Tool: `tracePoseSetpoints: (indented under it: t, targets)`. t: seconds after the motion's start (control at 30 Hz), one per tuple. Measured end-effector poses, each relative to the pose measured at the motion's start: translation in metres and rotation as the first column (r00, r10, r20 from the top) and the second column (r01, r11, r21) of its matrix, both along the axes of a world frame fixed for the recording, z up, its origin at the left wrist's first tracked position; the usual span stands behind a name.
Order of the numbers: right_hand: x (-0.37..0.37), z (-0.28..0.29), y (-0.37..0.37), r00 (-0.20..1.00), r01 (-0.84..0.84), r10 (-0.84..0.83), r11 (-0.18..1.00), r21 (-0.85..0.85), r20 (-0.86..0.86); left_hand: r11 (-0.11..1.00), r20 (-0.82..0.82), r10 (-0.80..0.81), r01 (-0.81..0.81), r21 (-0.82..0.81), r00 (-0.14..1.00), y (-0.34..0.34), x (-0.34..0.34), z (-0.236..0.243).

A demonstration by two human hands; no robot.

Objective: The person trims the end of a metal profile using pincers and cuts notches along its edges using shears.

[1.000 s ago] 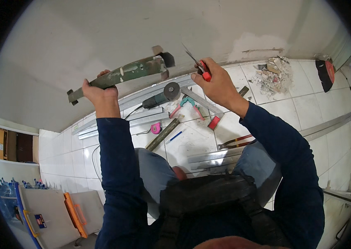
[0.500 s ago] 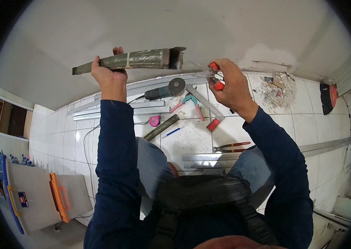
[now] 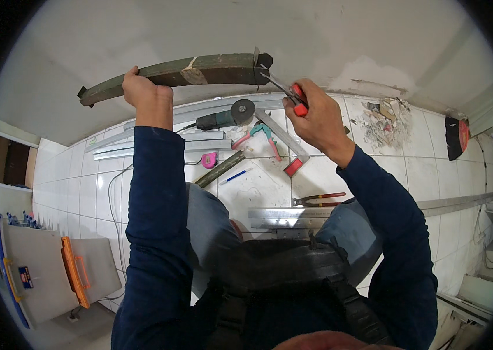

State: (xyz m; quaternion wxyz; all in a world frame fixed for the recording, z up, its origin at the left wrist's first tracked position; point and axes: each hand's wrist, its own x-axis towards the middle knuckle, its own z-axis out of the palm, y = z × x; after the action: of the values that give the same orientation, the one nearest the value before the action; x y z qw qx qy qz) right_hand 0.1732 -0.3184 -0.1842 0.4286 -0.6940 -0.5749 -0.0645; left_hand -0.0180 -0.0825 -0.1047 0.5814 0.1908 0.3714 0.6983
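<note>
My left hand [image 3: 148, 96] is wrapped round a long dull-green square metal tube [image 3: 223, 69], held level in front of the wall. A pale mark circles its middle. At the tube's right end a dark flap bends up and another juts outward. My right hand [image 3: 320, 116] grips red-handled tin snips [image 3: 299, 100]. Their two narrow blades are parted and reach the edge of the tube's right end; whether metal lies between them is too small to tell. Below, on the white tiles, lie an angle grinder [image 3: 226, 119] and a metal square [image 3: 281, 135].
Pink-and-teal pliers [image 3: 265, 133], a pink tape measure [image 3: 209, 160], a green offcut [image 3: 220, 169], a blue pen [image 3: 236, 176] and red-handled pincers [image 3: 320, 200] lie between me and the wall. Galvanised profiles [image 3: 165, 146] stretch along the floor. Rubble [image 3: 387, 125] is heaped at right.
The tube has been turned, so its opening no longer faces me, and its right end is higher. My right hand has moved slightly left, bringing the snips' blades to that end.
</note>
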Motion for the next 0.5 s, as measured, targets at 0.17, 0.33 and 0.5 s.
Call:
tracePoseSetpoints:
  t: [0.17,0.33,0.5]
  targets:
    - [-0.0014,0.0006,0.0002,1.0,0.005,-0.005,1.0,0.011,-0.009,1.0,-0.04,0.014,-0.014,-0.011,0.999,-0.0026,0.0012,0.0012]
    - [0.0015,-0.0011,-0.0002,1.0,0.009,-0.01,1.0,-0.023,-0.021,0.999,-0.043,0.028,-0.029,-0.016,0.999,-0.0109,0.0071,0.003]
    - [-0.0017,0.0011,0.0017,1.0,0.023,-0.023,1.0,-0.014,-0.016,0.999,-0.063,0.043,-0.043,0.0,0.997,-0.0091,0.0062,0.0021]
